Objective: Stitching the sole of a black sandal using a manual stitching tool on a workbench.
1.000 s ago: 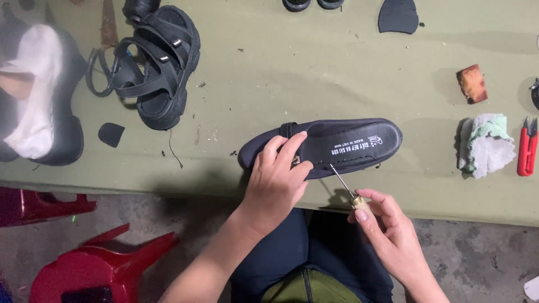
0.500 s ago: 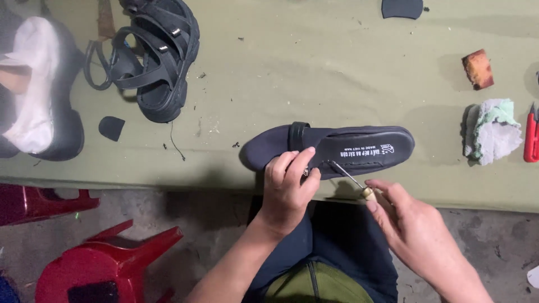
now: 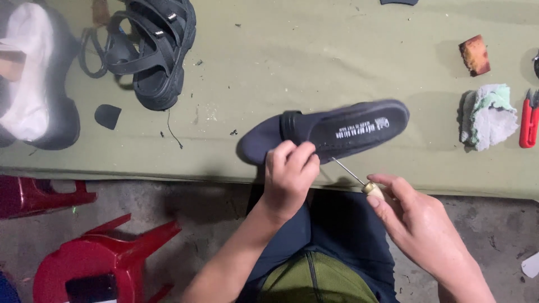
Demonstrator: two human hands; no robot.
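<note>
A dark navy sandal sole (image 3: 331, 129) with a strap and a white printed label lies at the front edge of the olive-green table (image 3: 292, 62). My left hand (image 3: 289, 177) grips its near edge close to the toe end. My right hand (image 3: 410, 219) holds an awl (image 3: 359, 180) by its pale handle. The thin metal needle points up and left at the sole's near side, just right of my left fingers.
A black strapped sandal (image 3: 151, 50) and a small black patch (image 3: 106, 116) lie at the left. A white-lined shoe (image 3: 31, 84) sits far left. A rag (image 3: 487, 115), red clippers (image 3: 528, 120) and a brown sponge (image 3: 474, 54) are at the right. Red plastic stools (image 3: 101, 264) stand on the floor.
The view has shifted, and the sole has tilted so its heel end lifts to the right. My right hand has brought the awl's needle close to the sole's near edge.
</note>
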